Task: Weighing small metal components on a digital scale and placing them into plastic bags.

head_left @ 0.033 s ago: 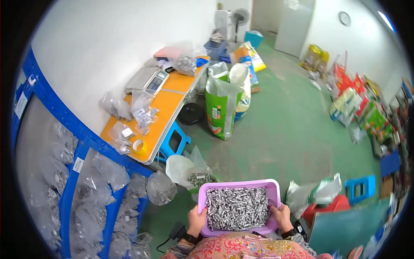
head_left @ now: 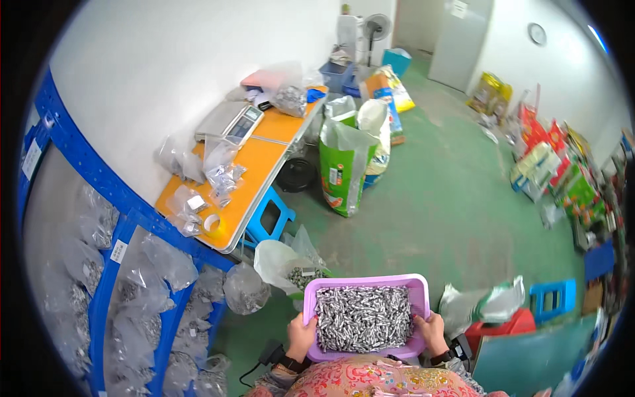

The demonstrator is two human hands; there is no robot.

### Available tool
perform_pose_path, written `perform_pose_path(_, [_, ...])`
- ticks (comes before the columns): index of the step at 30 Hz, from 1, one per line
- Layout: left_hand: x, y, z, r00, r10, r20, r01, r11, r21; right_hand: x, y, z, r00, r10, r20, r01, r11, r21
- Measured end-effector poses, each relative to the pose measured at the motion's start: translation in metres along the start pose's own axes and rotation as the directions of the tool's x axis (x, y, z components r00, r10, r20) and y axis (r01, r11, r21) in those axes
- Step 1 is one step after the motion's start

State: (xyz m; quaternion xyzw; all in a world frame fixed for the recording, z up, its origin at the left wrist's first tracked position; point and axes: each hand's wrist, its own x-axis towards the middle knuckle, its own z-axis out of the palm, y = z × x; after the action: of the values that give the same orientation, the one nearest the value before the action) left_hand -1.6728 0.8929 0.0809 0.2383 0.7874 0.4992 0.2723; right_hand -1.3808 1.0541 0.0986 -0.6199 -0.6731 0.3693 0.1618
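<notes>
Basket in lilac plastic (head_left: 368, 280), rectangular and open-topped, held before your body with a load of small silvery metal pieces (head_left: 364, 319).

Since the previous picture, the grey standing fan (head_left: 377, 28) and round wall clock (head_left: 536, 34) shift slightly right, probably from your head turning; the basket stays put, so your hold seems unchanged. Your left hand (head_left: 301, 336) grips its left end and your right hand (head_left: 433, 333) its right end, the fingers underneath hidden. The pieces are slim and shiny, lying every which way in a loose, grainy bed below the smooth rim. Just past the far left corner, a limp, whitish translucent plastic bag (head_left: 273, 262) gapes around dark, lumpy little pieces (head_left: 298, 278).
</notes>
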Motion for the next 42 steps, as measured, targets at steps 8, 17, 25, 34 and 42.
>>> perform_pose_path(8, [0.176,0.054,0.085,0.992,-0.005,-0.123,0.009,0.999,0.037,0.236,-0.039,0.013,0.991,-0.091,0.094,0.092,0.996,-0.001])
perform_pose_path(17, [0.336,0.074,0.113,0.944,-0.081,-0.321,0.101,0.994,0.043,0.446,-0.193,0.044,0.932,-0.189,0.311,0.222,0.972,-0.075])
perform_pose_path(25, [0.409,0.059,0.069,0.693,-0.358,-0.626,0.228,0.932,-0.281,0.578,-0.359,0.193,0.628,-0.424,0.653,0.636,0.763,-0.117])
perform_pose_path(34, [0.477,-0.011,-0.026,0.338,-0.414,-0.845,0.308,0.897,-0.316,0.587,-0.501,0.409,0.324,-0.520,0.791,0.782,0.617,0.085])
perform_pose_path(42, [0.547,0.010,-0.013,0.288,-0.528,-0.799,0.422,0.819,-0.389,0.648,-0.552,0.469,0.281,-0.382,0.880,0.722,0.688,0.067])
